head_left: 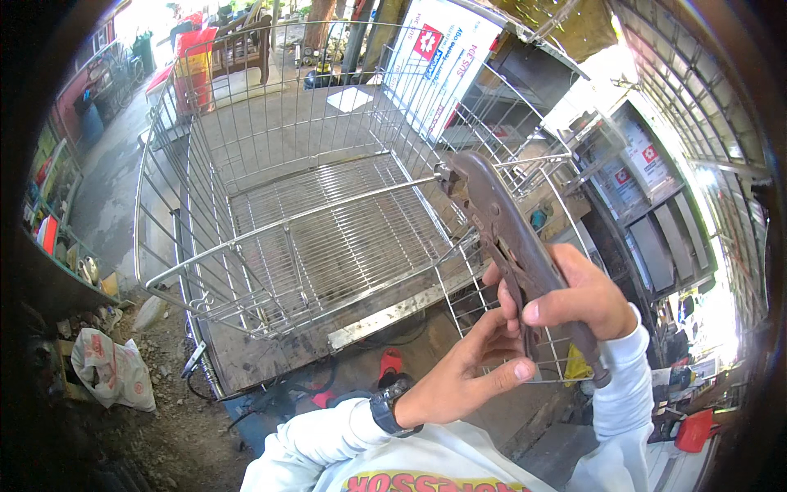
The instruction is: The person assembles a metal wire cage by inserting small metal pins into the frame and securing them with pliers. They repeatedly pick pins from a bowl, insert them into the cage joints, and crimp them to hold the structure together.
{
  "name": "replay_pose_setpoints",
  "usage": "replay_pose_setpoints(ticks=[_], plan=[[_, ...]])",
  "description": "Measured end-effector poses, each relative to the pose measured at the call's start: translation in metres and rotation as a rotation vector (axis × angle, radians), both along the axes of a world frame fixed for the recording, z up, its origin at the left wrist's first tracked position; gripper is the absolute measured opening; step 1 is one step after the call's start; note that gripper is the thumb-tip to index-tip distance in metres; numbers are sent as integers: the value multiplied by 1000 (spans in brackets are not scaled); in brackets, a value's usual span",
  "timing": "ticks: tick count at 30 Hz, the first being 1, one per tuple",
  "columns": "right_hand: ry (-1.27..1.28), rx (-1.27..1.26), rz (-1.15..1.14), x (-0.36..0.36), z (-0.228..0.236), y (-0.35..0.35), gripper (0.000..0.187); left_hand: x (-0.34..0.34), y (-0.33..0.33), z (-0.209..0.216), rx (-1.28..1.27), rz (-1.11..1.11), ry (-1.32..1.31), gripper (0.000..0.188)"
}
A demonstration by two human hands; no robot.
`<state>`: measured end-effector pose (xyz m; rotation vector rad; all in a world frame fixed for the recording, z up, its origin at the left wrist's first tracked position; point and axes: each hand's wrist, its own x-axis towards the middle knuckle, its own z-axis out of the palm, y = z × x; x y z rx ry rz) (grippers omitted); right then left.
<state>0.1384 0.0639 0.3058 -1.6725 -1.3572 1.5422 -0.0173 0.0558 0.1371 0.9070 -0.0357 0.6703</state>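
Observation:
Locking pliers with a worn brown body slant across the right of the head view, held in my right hand, whose fingers wrap the upper handle. At the pliers' lower lever, my left hand has its fingers curled and its thumb near the handle's end. The jaws meet the end of the top rail of a large metal wire basket, at its near right corner. That basket has a slatted wire floor and stands on a worn board table. Whether the jaws are clamped on the rail is hard to make out.
White printed panels lean behind the basket. A flat metal strip lies along the table's front edge. Rubble and a white sack are on the ground at left. Metal cabinets stand at right, near a red object.

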Motion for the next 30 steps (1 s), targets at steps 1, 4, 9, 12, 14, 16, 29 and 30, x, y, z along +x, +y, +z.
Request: replay_pose_setpoints(ticks=[1, 4, 9, 12, 14, 16, 29, 30], plan=[[-15, 10, 0, -1, -5, -1, 60, 0, -1, -2, -15, 8, 2, 83], [-21, 64, -18, -3, -21, -6, 62, 0, -7, -8, -60, 22, 38, 94], [44, 141, -55, -5, -46, -9, 57, 10, -22, -13, 68, 206, 150, 120], [85, 142, -50, -2, -52, -8, 56, 17, -28, -11, -19, 158, 153, 132], [79, 177, -46, -1, -55, -7, 56, 20, -28, -9, -29, 80, 225, 131], [67, 191, -49, 1, -55, -7, 55, 23, -26, -6, -51, 92, 221, 124], [11, 183, -63, 2, -53, -7, 49, 27, -34, 2, -4, 195, 322, 109], [8, 189, -72, 2, -53, -8, 49, 30, -37, 1, 7, 261, 299, 110]])
